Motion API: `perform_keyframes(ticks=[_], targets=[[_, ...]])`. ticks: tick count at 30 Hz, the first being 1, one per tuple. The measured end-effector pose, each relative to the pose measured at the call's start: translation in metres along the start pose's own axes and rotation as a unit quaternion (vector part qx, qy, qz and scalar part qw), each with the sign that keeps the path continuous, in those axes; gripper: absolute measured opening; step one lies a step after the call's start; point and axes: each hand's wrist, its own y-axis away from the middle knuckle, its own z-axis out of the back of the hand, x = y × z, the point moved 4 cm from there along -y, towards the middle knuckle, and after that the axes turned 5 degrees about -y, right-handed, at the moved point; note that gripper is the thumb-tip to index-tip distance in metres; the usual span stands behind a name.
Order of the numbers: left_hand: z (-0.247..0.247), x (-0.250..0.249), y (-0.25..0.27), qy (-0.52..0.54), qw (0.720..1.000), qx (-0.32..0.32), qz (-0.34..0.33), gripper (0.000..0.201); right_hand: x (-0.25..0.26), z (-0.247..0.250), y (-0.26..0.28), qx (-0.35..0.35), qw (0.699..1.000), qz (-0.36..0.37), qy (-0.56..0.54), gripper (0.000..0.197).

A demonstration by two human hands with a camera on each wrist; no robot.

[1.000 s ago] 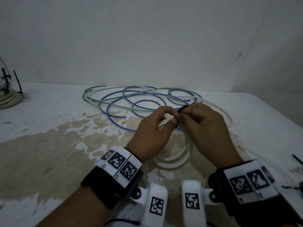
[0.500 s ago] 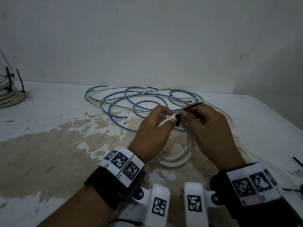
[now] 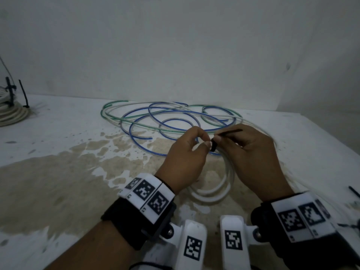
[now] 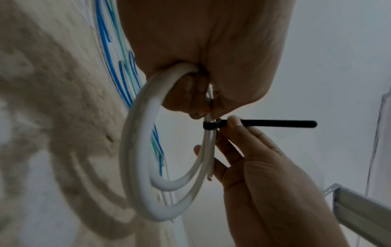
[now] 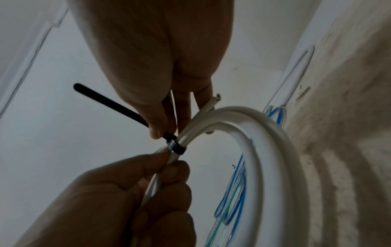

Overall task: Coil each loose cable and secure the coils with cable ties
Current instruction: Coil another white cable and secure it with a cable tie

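A white cable coil (image 3: pixel 213 190) hangs between my hands above the table (image 3: pixel 58 133). My left hand (image 3: pixel 205 140) pinches the coil's strands (image 5: pixel 167 160) just beside a black cable tie (image 3: pixel 213 146). The tie (image 4: pixel 210 125) is looped snugly round the coil's bundled strands (image 4: pixel 208 147). My right hand (image 3: pixel 220 140) pinches the tie's tail (image 5: pixel 110 103) close to its head (image 5: pixel 176 147), and the tail (image 4: pixel 275 124) sticks out sideways. Loose blue and green cables (image 3: pixel 165 117) lie tangled on the table behind my hands.
A coil bound with black ties (image 3: pixel 8 114) sits at the far left edge. Spare black cable ties (image 3: pixel 353 192) lie at the right edge. A wall (image 3: pixel 175 55) closes off the back, a brown stain (image 3: pixel 58 182) covers the near table, and a metal rail (image 4: pixel 359 208) shows at the right.
My right hand has drawn the tie's tail further out to the right, so more of it shows and the loop sits tighter on the coil. My left hand keeps its pinch.
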Motion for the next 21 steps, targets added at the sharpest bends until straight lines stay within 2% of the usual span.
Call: perform_keyframes(ticks=[4, 8, 10, 13, 16, 19, 21], targets=[[0.002, 0.000, 0.000, -0.025, 1.000, -0.004, -0.009, 0.011, 0.000, -0.002, 0.001, 0.004, 1.000, -0.025, -0.016, 0.012], [0.004, -0.007, 0.001, -0.060, 0.996, -0.043, -0.043, 0.031, 0.016, 0.000, 0.000, -0.003, 0.999, 0.046, 0.013, 0.014], [0.002, -0.009, 0.002, -0.045, 0.998, -0.033, -0.043, 0.026, 0.018, 0.003, 0.000, -0.023, 0.998, 0.049, 0.029, 0.013], [0.001, 0.000, 0.000, -0.035, 0.999, -0.012, 0.002, 0.012, 0.005, 0.000, -0.002, 0.004, 0.999, -0.041, 0.002, 0.018], [0.006, 0.006, -0.001, 0.021, 0.998, -0.005, 0.066, 0.012, -0.012, -0.006, 0.001, 0.078, 0.985, -0.151, -0.002, 0.008], [0.007, 0.005, 0.000, 0.111, 0.986, -0.013, 0.126, 0.013, -0.024, -0.008, 0.007, 0.138, 0.972, -0.186, 0.040, 0.027], [0.003, 0.004, 0.002, 0.136, 0.981, -0.007, 0.141, 0.012, -0.025, -0.008, 0.008, 0.146, 0.967, -0.208, 0.028, 0.030]])
